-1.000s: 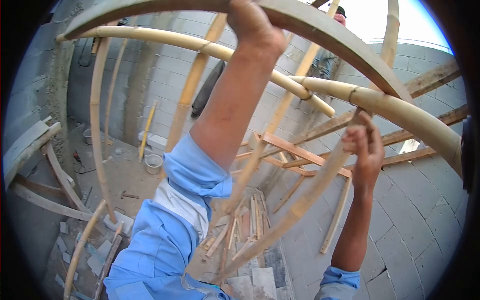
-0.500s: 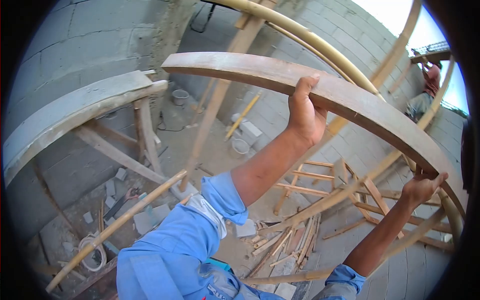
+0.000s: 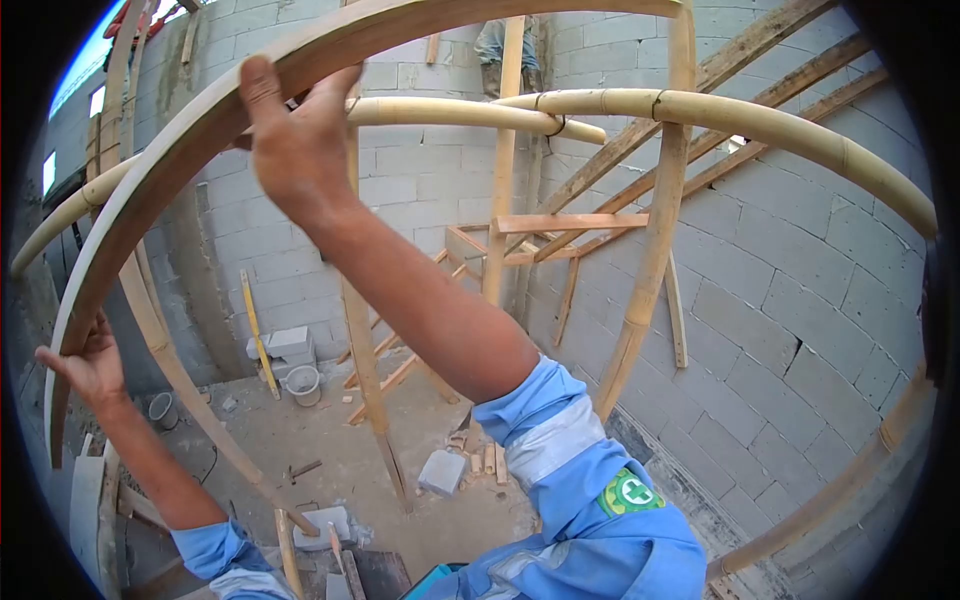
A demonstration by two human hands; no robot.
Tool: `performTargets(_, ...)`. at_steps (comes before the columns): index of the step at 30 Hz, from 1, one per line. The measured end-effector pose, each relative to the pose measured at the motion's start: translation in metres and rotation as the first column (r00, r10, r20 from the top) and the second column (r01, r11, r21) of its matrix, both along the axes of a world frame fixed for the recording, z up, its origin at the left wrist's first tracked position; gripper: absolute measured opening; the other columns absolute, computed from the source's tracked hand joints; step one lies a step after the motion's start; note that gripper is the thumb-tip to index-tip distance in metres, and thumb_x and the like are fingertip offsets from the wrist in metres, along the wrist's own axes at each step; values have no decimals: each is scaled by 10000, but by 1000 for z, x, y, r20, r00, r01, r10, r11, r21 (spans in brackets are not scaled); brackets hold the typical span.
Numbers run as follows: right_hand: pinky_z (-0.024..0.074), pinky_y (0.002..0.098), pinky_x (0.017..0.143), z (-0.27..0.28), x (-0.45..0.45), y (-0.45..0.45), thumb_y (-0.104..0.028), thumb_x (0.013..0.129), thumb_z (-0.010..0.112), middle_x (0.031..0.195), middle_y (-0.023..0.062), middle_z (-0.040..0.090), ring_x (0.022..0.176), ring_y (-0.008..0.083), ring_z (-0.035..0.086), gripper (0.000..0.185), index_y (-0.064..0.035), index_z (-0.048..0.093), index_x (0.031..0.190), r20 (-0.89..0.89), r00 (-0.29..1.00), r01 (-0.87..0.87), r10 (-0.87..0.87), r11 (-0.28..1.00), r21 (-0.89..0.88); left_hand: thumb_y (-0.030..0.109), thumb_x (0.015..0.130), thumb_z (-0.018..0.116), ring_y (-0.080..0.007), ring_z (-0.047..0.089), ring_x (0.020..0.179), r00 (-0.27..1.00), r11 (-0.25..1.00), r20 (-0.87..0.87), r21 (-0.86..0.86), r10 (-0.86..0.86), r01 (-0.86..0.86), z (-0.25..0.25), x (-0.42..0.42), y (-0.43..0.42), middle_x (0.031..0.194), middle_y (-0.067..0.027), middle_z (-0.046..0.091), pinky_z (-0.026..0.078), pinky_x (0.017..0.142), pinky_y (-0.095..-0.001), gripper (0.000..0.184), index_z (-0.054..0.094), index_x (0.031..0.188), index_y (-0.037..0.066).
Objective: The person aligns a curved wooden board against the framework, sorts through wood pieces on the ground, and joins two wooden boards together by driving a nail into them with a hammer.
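Observation:
A long wooden plank [image 3: 400, 32], bowed by the wide lens, runs from the lower left up across the top of the head view. My left hand [image 3: 90, 365] grips it near its lower left end, fingers partly hidden behind the wood. Farther along, my right hand [image 3: 305, 150] is closed round the plank, thumb on its near face and fingers beneath. The plank's right end reaches the top of an upright bamboo post [image 3: 650, 260]. Just below it, bamboo poles [image 3: 740, 105] run crosswise, tied to the uprights.
Grey block walls [image 3: 800, 330] stand ahead and right. Slanting timbers [image 3: 770, 95] and a wooden frame [image 3: 570, 225] are in the corner. Below lie a bucket [image 3: 303, 383], a yellow level [image 3: 258, 330] and blocks [image 3: 442, 472]. Another person's legs [image 3: 508, 45] show at the top.
My view has swung right. The plank and both hands now sit toward the left of the view, and the plank's far end lies at the bamboo post. Both hands still hold it.

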State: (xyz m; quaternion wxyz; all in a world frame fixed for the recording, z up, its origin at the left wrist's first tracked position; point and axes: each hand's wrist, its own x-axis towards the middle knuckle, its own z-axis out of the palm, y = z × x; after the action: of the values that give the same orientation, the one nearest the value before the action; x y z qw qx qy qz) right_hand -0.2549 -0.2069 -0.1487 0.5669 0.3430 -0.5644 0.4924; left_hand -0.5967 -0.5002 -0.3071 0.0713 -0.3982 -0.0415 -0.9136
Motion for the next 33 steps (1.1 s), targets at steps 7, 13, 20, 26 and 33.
performTargets(7,563,362,866,-13,-58,23,-351,1016,638,1304,216,460,1150,269,567,846,-16,40,1512,37,996,-82,85,995,-62,679,761,737,-285,628,1220,959,959,31,-40,283,-281,32,-8,-4,1285,-177,669,442,1149,-406,969,549,1363,-58)
performTargets(13,625,318,678,16,-65,87,-390,989,671,1213,169,517,1030,215,612,665,-8,262,1348,-69,998,-17,4,982,-190,629,796,732,-274,535,1343,933,943,-309,-214,183,-256,112,-34,56,1414,-173,581,379,1215,-424,923,516,1410,-25)
performTargets(20,624,335,559,44,1,167,-401,971,688,1052,176,639,767,276,738,607,56,455,1297,164,952,283,-259,948,-142,413,1094,398,-340,527,1348,961,932,-95,-236,260,-275,205,26,168,1427,-212,553,347,1235,-456,564,494,1417,-39)
performTargets(26,568,298,684,0,130,239,-306,934,724,950,194,730,808,228,743,508,44,607,1284,-172,308,936,-936,265,233,405,1105,355,-335,539,1333,883,877,-298,-209,364,-432,256,65,225,1401,-223,567,376,1213,-472,556,510,1395,-43)
performTargets(33,517,225,602,-61,362,372,-232,1000,658,682,2,650,628,73,638,227,-10,704,1023,-59,208,900,-976,214,-381,447,1088,366,-335,546,1322,857,879,-395,-201,330,-432,282,130,309,1390,-225,575,393,1195,-456,602,515,1384,-56)
